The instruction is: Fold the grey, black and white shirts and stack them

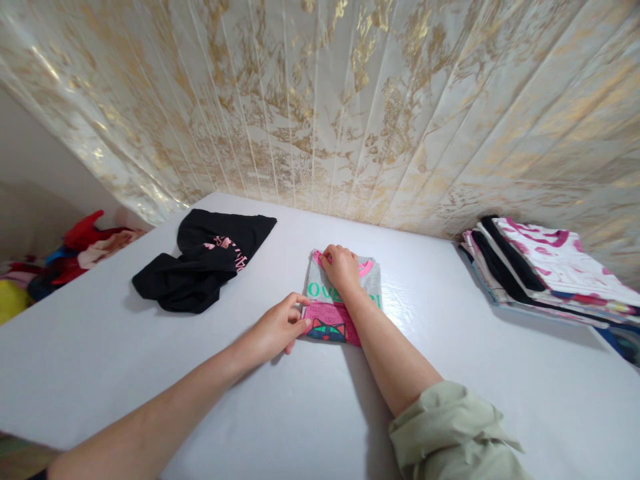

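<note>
A small folded T-shirt (pixel 327 312) lies on the white table. Its upper part is grey with green letters and a pink neckline, and its lower part is a pink panel with a dark cat print. On the shirt's left edge rest the thumb and forefinger of my left hand (pixel 281 325), with a gap between them. My right hand (pixel 343 268) lies over the shirt near the neckline, its fingers bent and apart, tips down against the cloth. The right wrist and forearm hide part of the lettering and the panel's right side.
To the left a black garment (pixel 200 263) with pink print lies loosely crumpled. A stack of folded clothes (pixel 545 267) stands at the table's right edge. Beyond the left edge is a heap of coloured clothes (pixel 75 247). A white-and-gold curtain (pixel 320 120) hangs behind the table (pixel 240 413).
</note>
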`<state>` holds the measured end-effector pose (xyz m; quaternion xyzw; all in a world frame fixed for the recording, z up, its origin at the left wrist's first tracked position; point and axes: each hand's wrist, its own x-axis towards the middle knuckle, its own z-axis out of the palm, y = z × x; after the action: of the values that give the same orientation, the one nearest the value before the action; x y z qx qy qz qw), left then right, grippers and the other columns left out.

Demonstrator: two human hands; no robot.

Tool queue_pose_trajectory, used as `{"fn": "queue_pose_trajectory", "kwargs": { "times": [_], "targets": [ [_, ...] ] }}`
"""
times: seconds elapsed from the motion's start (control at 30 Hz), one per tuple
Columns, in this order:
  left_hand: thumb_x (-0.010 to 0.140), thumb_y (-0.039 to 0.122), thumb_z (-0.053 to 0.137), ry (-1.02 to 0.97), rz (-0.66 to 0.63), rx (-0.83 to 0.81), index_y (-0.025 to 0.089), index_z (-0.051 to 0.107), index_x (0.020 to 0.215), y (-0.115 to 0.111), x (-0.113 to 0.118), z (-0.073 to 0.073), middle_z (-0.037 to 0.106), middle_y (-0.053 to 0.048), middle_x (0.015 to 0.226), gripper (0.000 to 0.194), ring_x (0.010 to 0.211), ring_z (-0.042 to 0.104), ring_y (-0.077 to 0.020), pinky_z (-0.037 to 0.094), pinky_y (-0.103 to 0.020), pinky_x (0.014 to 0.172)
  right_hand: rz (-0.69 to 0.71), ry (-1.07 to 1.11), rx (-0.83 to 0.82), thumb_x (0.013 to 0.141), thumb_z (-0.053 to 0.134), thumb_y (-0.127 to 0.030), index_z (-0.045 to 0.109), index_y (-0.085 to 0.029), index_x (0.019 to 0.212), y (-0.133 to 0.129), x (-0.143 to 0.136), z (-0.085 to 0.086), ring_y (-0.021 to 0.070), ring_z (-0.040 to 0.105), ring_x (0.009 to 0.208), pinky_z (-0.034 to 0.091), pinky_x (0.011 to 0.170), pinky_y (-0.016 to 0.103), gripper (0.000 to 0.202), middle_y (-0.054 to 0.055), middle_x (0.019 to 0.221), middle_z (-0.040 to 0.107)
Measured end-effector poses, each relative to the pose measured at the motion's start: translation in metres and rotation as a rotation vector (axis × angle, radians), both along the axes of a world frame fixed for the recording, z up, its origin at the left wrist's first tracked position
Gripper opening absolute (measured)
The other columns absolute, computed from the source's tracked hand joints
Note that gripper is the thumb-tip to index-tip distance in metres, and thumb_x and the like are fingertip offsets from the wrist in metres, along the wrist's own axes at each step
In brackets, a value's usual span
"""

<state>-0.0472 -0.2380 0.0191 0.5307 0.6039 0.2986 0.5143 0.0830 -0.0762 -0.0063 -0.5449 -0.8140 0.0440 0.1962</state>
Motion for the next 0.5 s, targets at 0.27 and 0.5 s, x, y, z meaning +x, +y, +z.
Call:
{"fn": "queue_pose_trajectory", "kwargs": {
  "times": [0.27, 0.5],
  "targets": [
    [0.078, 0.033, 0.06, -0.168, 0.032, -0.063, 0.018, 0.047, 0.112, 0.0023, 0.0, 0.0062, 0.042, 0.012, 0.054, 0.039, 0.041, 0.033, -0.0048, 0.021, -0.017, 0.04, -0.004, -0.003, 0.0, 0.095, 0.05, -0.032, 0.063, -0.022, 0.096, -0.001, -0.0006, 0.0001, 0.0216, 0.056, 0.098, 0.032, 0.085, 0.033, 0.017, 0.006, 0.1, 0.067],
    [0.077, 0.037, 0.064, -0.227, 0.043, -0.078, 0.02, 0.045, 0.109, 0.0017, -0.0007, 0.0051, 0.038, 0.013, 0.054, 0.041, 0.039, 0.027, -0.0044, 0.018, -0.018, 0.039, -0.002, 0.008, 0.022, 0.094, 0.052, -0.033, 0.063, -0.023, 0.095, 0.0005, -0.0002, -0.0027, 0.0213, 0.057, 0.097, 0.033, 0.085, 0.032, 0.016, 0.005, 0.098, 0.067]
  ]
}}
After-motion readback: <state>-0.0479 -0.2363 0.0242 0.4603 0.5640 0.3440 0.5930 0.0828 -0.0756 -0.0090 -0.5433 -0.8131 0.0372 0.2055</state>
